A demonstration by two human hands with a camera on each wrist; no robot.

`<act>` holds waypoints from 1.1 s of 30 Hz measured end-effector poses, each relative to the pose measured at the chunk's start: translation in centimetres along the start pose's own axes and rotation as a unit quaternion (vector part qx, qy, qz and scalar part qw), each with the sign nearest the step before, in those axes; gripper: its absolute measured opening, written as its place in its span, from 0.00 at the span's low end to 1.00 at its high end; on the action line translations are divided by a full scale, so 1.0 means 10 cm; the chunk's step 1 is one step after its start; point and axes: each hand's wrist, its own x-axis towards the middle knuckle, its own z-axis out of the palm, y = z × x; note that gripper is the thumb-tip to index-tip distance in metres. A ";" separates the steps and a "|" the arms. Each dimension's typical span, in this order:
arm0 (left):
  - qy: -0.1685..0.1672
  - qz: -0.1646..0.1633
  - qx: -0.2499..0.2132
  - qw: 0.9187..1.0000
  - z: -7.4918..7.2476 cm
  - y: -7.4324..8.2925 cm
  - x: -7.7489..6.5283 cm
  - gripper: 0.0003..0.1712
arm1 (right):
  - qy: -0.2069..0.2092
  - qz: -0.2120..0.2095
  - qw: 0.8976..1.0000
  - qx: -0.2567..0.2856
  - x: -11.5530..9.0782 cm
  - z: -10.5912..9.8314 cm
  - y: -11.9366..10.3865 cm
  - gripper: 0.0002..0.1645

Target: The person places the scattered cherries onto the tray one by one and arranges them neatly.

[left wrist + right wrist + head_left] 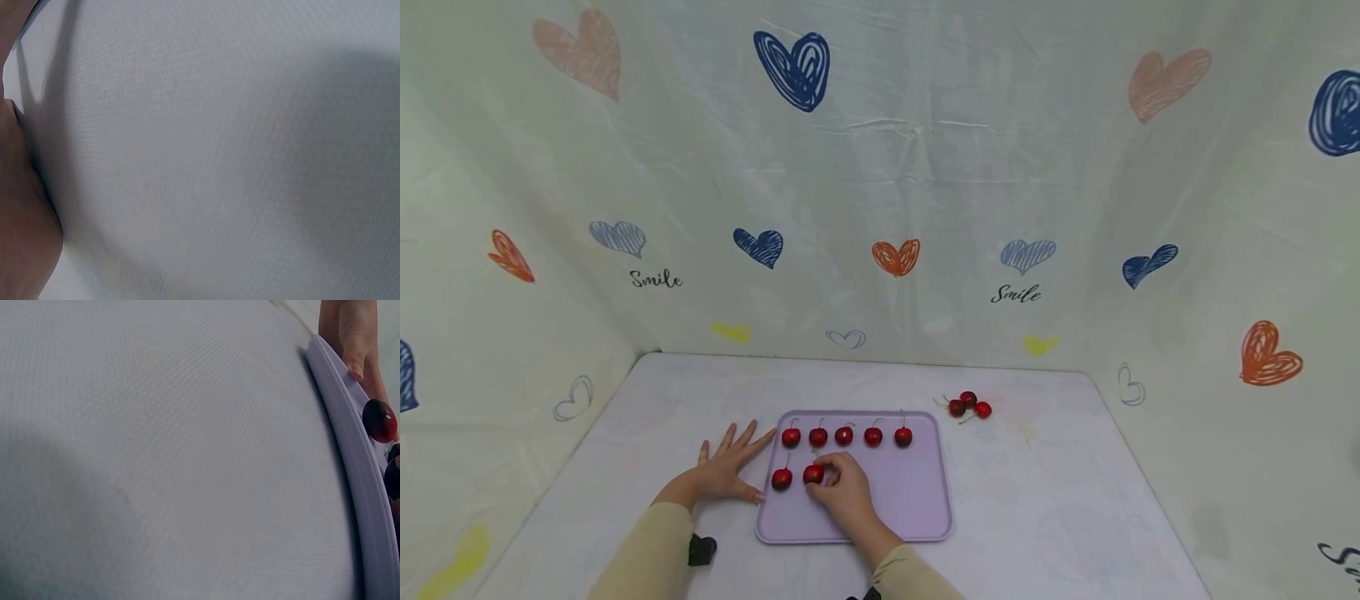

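A lilac tray (910, 508) lies on the white table with a row of several red cherries (844, 435) along its far side. Nearer, a cherry (782, 479) sits at the left of a second row. Beside it my right hand (846, 493) pinches another cherry (813, 474) between thumb and index finger, low over the tray. My left hand (726, 469) has its fingers spread at the tray's left edge, thumb and index fingertip right at the rim. In the right wrist view the tray's rim (350, 444), a dark red cherry (379, 420) and the left hand (357, 344) show.
Beyond the tray's far right corner a small group of cherries (968, 400) with stems lies on the table (1037, 483). A dark object (702, 550) is by the left sleeve. A curtain (925, 167) printed with hearts stands behind the table.
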 end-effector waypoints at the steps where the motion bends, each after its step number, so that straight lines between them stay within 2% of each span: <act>1: -0.001 -0.001 0.001 1.000 0.00 0.00 0.00 0.64 | 0.000 0.000 1.000 0.000 0.00 0.00 0.00 0.16; 5: -0.003 0.001 -0.002 1.000 0.00 -0.02 0.00 0.65 | 0.006 -0.012 1.000 -0.002 -0.01 0.00 0.01 0.16; 14: -0.016 0.002 -0.006 1.000 -0.02 -0.03 0.00 0.66 | -0.003 0.004 1.000 -0.007 0.00 -0.01 -0.01 0.16; 33: -0.004 0.009 -0.005 1.000 -0.01 -0.01 -0.02 0.63 | 0.001 -0.001 1.000 -0.005 -0.01 0.00 0.00 0.15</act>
